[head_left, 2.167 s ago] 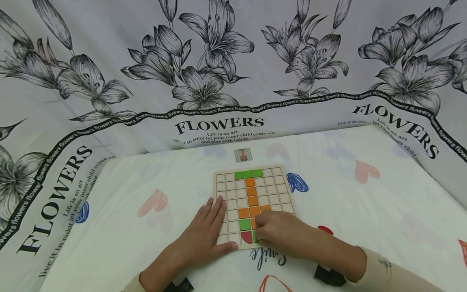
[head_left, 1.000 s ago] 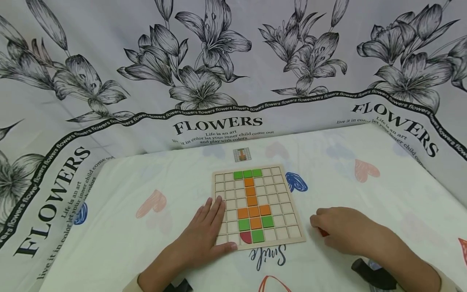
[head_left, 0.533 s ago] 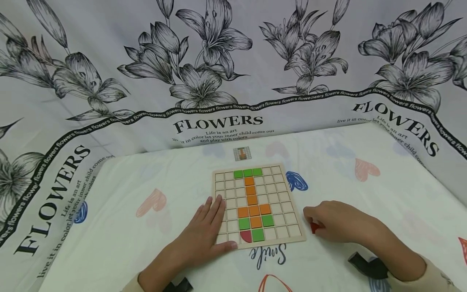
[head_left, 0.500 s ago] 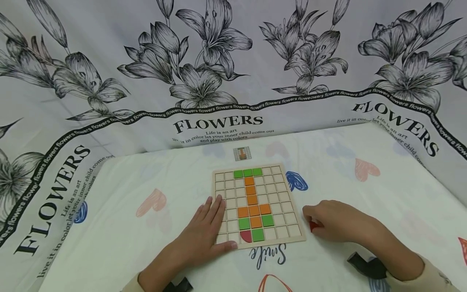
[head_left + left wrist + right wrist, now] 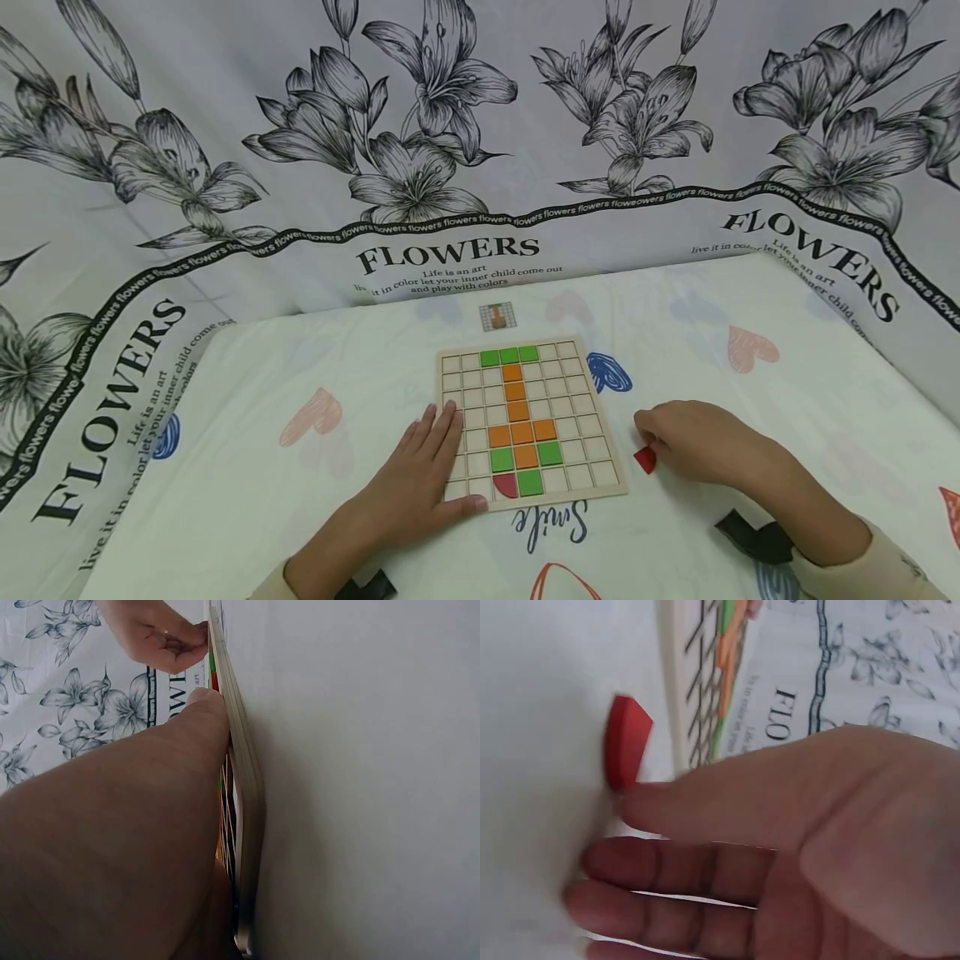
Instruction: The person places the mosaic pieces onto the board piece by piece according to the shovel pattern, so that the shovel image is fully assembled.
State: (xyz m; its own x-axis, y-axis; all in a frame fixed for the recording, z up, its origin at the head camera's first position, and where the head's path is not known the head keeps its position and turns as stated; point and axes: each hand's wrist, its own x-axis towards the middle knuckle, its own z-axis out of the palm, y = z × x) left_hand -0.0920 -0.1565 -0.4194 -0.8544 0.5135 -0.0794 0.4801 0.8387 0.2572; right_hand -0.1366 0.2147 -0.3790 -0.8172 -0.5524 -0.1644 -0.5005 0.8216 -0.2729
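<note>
A wooden grid board point(image 5: 592, 454) holds green, orange and red pieces in its squares. My left hand point(image 5: 416, 467) lies with straight fingers on the board's left edge, thumb at the near edge. In the left wrist view the thumb point(image 5: 206, 712) rests along the board's rim. Right of the board, a red piece with one curved side point(image 5: 645, 460) lies on the cloth. My right hand point(image 5: 701, 442) is just beside it. In the right wrist view the thumb tip is at the end of the red piece point(image 5: 626, 742), and the other fingers extend below without gripping it.
A small picture card point(image 5: 498, 317) with a similar grid pattern lies behind the board. The white cloth point(image 5: 360, 358) has printed hearts. A flower-printed curtain point(image 5: 450, 150) stands at the back. Black straps point(image 5: 757, 537) are at both wrists.
The right hand placed a green piece in the board's bottom row, then moved right to the red piece. It has since drawn slightly back, showing more of that piece. The left hand stayed put.
</note>
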